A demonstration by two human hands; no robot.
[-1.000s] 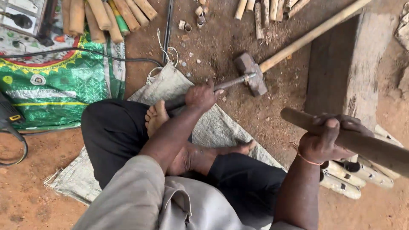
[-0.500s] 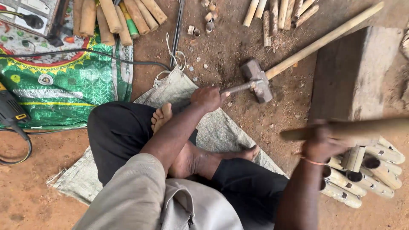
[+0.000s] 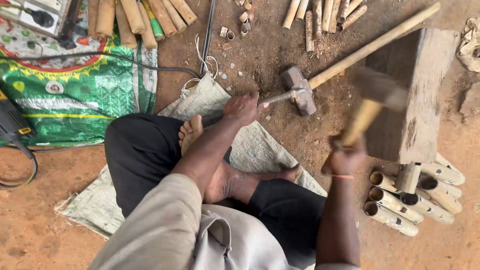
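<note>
My left hand point(image 3: 242, 107) grips a thin metal rod point(image 3: 277, 97). The rod's far tip rests against the steel head of a sledgehammer point(image 3: 300, 90) that lies on the dirt, its long wooden handle point(image 3: 375, 46) running up to the right. My right hand point(image 3: 345, 157) is closed on a wooden club point(image 3: 367, 107). The club is blurred by motion and points up and to the right, over the near left edge of a thick wooden block point(image 3: 417, 100). I sit cross-legged on a grey woven sack point(image 3: 260, 145), one bare foot point(image 3: 190, 132) just below my left hand.
Cut bamboo tubes point(image 3: 400, 202) lie stacked right of my right knee. More bamboo and wood sticks point(image 3: 325, 12) lie at the top, with thicker ones point(image 3: 135, 15) on a green printed sack point(image 3: 85, 95). A black cable point(image 3: 100, 57) and a power tool point(image 3: 12, 125) are at left.
My right hand has swung the wooden club from lying level out to the right to pointing up over the block. My left hand keeps the rod against the sledgehammer head.
</note>
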